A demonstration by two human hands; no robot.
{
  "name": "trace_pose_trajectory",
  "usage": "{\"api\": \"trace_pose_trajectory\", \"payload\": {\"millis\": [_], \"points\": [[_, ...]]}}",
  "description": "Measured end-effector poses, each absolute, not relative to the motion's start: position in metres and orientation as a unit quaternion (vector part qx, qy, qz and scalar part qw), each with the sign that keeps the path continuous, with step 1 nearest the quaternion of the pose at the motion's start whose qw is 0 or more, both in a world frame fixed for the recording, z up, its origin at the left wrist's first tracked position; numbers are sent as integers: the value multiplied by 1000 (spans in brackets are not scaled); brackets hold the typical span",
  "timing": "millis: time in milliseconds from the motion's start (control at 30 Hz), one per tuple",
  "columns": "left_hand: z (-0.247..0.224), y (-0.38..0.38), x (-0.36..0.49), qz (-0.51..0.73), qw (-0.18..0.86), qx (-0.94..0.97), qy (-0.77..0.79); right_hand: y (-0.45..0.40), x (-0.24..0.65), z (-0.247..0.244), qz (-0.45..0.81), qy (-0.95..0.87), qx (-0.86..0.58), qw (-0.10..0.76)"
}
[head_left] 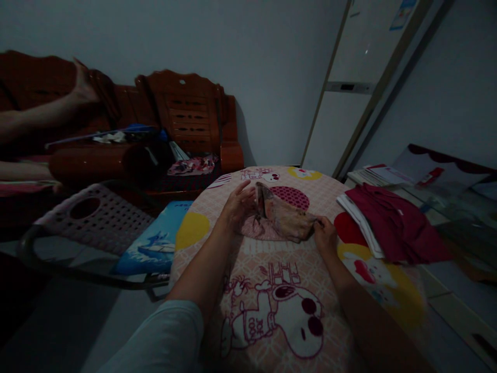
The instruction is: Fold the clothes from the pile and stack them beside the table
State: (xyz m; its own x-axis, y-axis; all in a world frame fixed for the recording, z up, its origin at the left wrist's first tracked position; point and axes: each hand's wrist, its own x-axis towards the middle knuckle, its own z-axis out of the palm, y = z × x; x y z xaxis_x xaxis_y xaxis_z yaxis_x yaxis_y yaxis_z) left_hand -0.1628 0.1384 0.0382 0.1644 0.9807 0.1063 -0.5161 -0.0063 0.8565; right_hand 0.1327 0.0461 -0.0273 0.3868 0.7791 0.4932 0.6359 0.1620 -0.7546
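Cloth [291, 220], crumpled, mottled tan; right hand [325, 234] pinches one end; left hand [238, 205], grip unclear.

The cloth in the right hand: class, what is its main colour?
The cloth is mainly dull tan-brown, seen best in the head view, the only one here.

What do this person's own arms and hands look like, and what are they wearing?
Both the left hand and right hand are bare: no gloves, and no watch or ring I can see. A plain, pale, loose sleeve covers the left upper arm; no right sleeve shows.
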Motion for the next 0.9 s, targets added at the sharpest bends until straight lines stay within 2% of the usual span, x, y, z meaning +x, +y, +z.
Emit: {"api": "trace_pose_trajectory", "payload": {"millis": [67, 167, 333, 400, 567, 667, 900], "points": [[35, 139, -159, 580, 625, 434, 290, 45, 134, -25, 49, -527, -663, 529], [29, 141, -154, 556, 581, 483, 346, 42, 128, -22, -27, -584, -617, 527], [22, 140, -154, 509, 553, 534, 387, 34, 99, -20, -45, -755, -515, 402], [21, 140, -155, 494, 542, 556, 391, 35, 94, -18, -30, -762, -519, 385], [12, 149, -159, 487, 504, 590, 402, 42, 122, -15, 16, -570, -659, 491], [4, 158, -159, 452, 455, 642, 421, 43, 145, -20, 46, -473, -692, 543], [0, 159, -160, 261, 157, 822, 481, 54, 154, -34, 223, -272, -591, 726]]}}
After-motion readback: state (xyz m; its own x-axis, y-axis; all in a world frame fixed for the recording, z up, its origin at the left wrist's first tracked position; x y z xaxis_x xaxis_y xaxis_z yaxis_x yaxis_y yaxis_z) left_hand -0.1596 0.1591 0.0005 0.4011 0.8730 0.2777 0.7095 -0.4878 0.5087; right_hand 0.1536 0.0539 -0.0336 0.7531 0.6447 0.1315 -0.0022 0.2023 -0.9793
